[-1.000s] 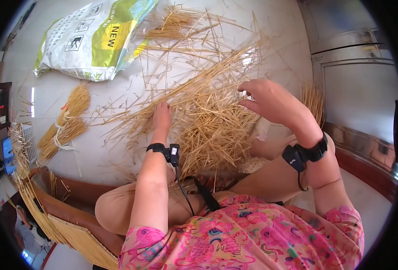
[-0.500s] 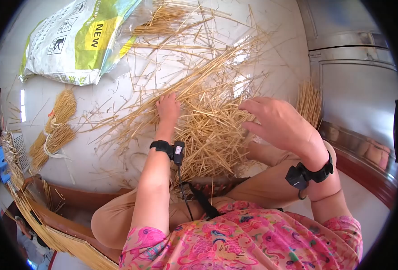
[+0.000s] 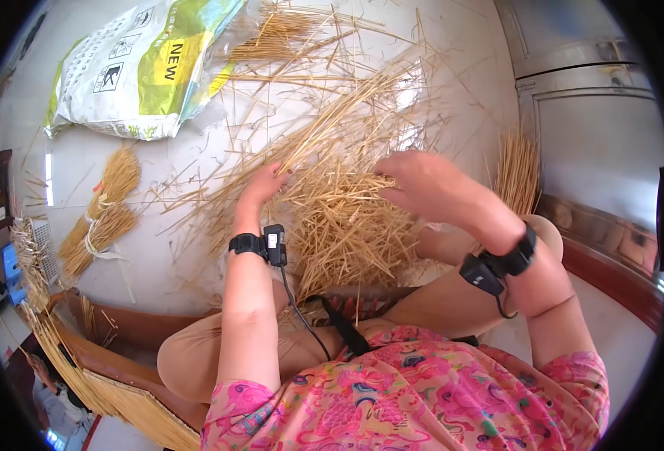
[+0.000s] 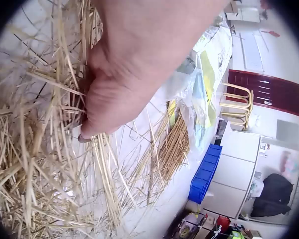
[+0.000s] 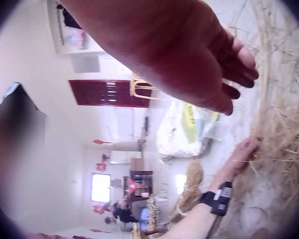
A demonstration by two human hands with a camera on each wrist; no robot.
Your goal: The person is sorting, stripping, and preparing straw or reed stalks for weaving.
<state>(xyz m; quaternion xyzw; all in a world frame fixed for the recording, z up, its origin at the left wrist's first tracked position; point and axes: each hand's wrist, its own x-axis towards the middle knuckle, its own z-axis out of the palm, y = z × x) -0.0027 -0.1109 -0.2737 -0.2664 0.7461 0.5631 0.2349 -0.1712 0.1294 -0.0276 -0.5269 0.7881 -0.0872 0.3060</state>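
A loose heap of short straw (image 3: 354,233) lies on the floor between the person's legs, with longer straw stalks (image 3: 332,113) stretched along its far side. My left hand (image 3: 263,184) is at the near end of these stalks. In the left wrist view, several stalks (image 4: 107,179) run out from under its thumb, and the curled fingers grip them; the fingertips are mostly hidden. Over the heap's right edge hovers my right hand (image 3: 426,184), palm turned left. Its loosely bent fingers (image 5: 246,57) stand apart from the thumb and hold nothing.
A white and green plastic bag (image 3: 121,75) lies at the back left, beside more straw (image 3: 279,34). A tied straw bundle (image 3: 102,214) is on the left; another straw bundle (image 3: 517,173) stands by the metal cabinet (image 3: 595,150). A brown wooden frame (image 3: 114,353) borders the near left.
My left hand first moved slightly right, then back left, now gripping the stalks. My right hand has come down and left, over the heap. The head view shifted a little.
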